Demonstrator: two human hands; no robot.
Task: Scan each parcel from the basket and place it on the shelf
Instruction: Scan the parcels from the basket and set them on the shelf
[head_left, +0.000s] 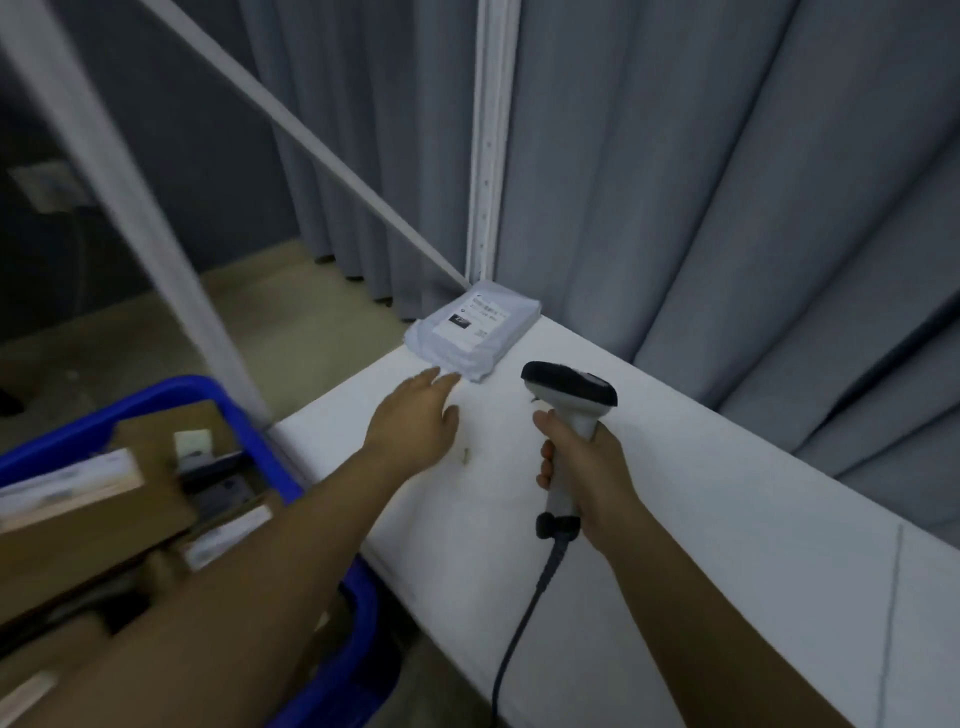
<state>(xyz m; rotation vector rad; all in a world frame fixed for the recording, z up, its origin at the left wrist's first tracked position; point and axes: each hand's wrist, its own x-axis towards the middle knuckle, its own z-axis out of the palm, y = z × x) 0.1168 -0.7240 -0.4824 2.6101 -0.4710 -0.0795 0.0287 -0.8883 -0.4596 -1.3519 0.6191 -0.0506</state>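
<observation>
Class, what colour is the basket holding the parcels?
Blue basket, clearest in the head view.

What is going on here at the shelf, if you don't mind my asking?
A person is shelving parcels. Their right hand grips a corded barcode scanner above the white shelf. Their left hand is open, fingers stretched toward a grey mailer parcel lying label-up in the shelf's far corner; whether the fingertips touch it is unclear. A blue basket to the left holds more cardboard parcels.
</observation>
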